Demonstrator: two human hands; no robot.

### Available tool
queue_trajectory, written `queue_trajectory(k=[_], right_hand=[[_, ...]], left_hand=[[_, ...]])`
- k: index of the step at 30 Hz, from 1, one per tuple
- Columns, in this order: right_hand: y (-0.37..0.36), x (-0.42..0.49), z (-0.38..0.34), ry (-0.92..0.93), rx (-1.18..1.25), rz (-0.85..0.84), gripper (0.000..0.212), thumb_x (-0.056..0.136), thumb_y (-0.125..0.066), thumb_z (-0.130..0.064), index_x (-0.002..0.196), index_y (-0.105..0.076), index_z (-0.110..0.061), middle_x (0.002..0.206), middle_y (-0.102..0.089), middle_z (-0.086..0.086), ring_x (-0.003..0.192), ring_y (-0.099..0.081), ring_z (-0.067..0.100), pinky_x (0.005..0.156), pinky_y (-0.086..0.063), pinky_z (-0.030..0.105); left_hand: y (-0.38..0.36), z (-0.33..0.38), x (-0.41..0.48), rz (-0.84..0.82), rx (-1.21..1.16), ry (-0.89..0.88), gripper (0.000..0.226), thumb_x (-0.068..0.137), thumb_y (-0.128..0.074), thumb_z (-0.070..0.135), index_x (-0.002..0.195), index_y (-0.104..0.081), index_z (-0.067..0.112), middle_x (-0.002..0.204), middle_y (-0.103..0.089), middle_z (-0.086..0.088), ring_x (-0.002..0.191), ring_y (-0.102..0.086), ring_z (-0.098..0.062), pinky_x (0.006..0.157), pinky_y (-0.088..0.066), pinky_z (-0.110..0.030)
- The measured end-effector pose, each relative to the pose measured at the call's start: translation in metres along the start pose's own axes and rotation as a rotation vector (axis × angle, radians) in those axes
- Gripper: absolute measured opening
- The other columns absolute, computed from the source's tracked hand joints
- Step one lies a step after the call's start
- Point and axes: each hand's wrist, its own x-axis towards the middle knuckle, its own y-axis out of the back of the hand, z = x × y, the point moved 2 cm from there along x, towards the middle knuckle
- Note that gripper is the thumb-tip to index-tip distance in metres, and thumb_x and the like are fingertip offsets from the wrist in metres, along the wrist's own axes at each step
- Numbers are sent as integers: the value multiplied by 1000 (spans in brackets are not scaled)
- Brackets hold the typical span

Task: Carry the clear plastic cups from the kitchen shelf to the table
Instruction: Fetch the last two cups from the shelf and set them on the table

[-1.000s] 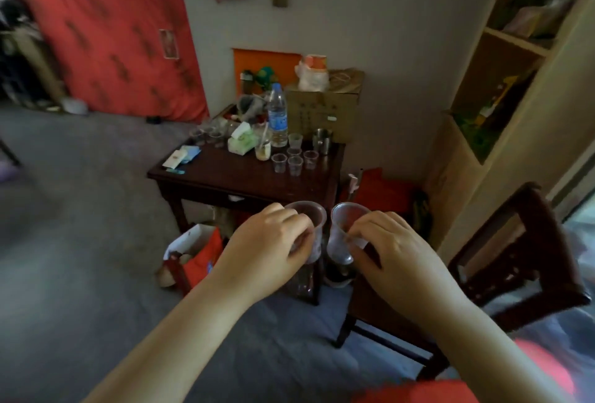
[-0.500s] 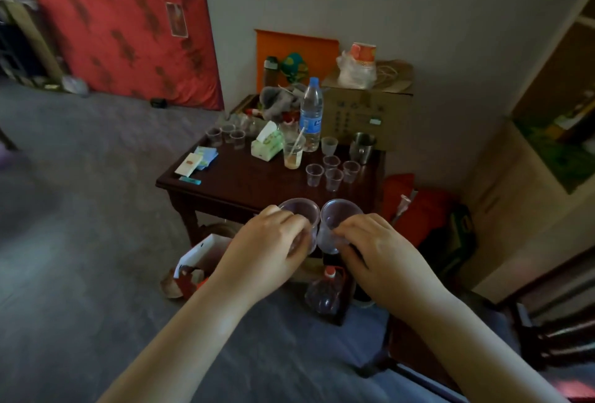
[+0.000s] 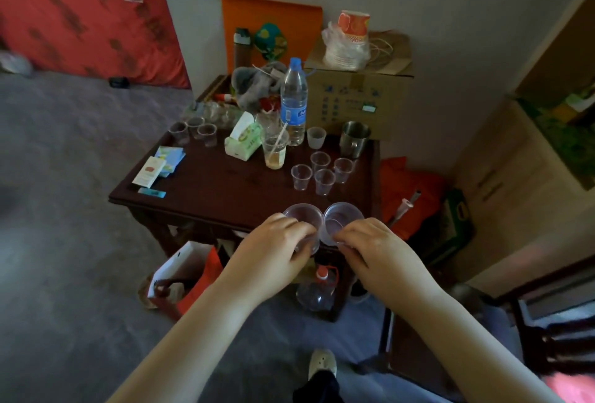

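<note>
My left hand (image 3: 273, 251) grips a clear plastic cup (image 3: 302, 214) and my right hand (image 3: 376, 251) grips a second clear cup (image 3: 341, 215). Both cups are upright, side by side and touching at the rims, held above the near edge of the dark wooden table (image 3: 206, 190). On the table's right part stand several more clear cups (image 3: 318, 170) in a cluster. Three further clear cups (image 3: 193, 130) stand at its far left corner.
The table also carries a water bottle (image 3: 293, 99), a steel mug (image 3: 354, 138), a tissue pack (image 3: 243, 141), a drink cup with a straw (image 3: 274, 151) and cards (image 3: 157, 166). A cardboard box (image 3: 357, 93) stands behind. Bags (image 3: 190, 277) lie below; a dark chair (image 3: 553, 315) is at right.
I have moved closer to the table and the view has tilted down. Both hands with their cups have come forward to the table's near edge. The chair has slid off to the right.
</note>
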Motion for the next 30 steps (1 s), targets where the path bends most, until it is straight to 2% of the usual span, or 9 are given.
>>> queue_trajectory(k=[7,11,16,19,23,30], right_hand=[[-16,61,78,12,33,-80,20,90,-50,-23,105,-62,-19,101,-63,-2,100,-50,15,79,-48,33],[-23,89,119,20,8,-128,23,93,-43,-29,106,-60,-21,100,-63,-3,97,-50,14,73,-45,29],[-36,111,151,27,2,-203,22,94,-42,-31,99,-58,-18,98,-63,-1,95,-51,17,70,-38,28],[-45,121,167,3,8,-232,21,93,-42,-31,101,-58,-19,100,-63,-1,96,-50,17,70,-38,29],[-60,131,182,-36,11,-263,20,93,-42,-31,100,-57,-19,98,-63,0,96,-51,19,69,-42,33],[-91,144,201,-115,-40,-352,24,94,-40,-29,104,-57,-15,104,-62,2,100,-51,21,71,-43,36]], left_hand=[[-39,-29,71,-38,2,76,20,85,-54,24,102,-63,19,93,-67,1,93,-52,-15,75,-42,-23],[-66,-43,107,-75,-12,137,19,85,-53,26,100,-64,21,93,-66,1,92,-53,-14,73,-48,-31],[-93,-58,132,-110,18,150,20,85,-49,30,93,-64,22,90,-67,4,90,-52,-12,67,-49,-29],[-105,-67,143,-109,15,166,25,85,-46,31,96,-66,20,89,-67,3,90,-52,-13,68,-50,-29],[-124,-80,154,-130,3,205,21,86,-48,27,92,-66,19,88,-68,3,90,-50,-15,66,-49,-34],[-155,-114,163,-211,-2,224,18,86,-51,23,94,-66,18,89,-66,2,93,-49,-16,67,-48,-31]])
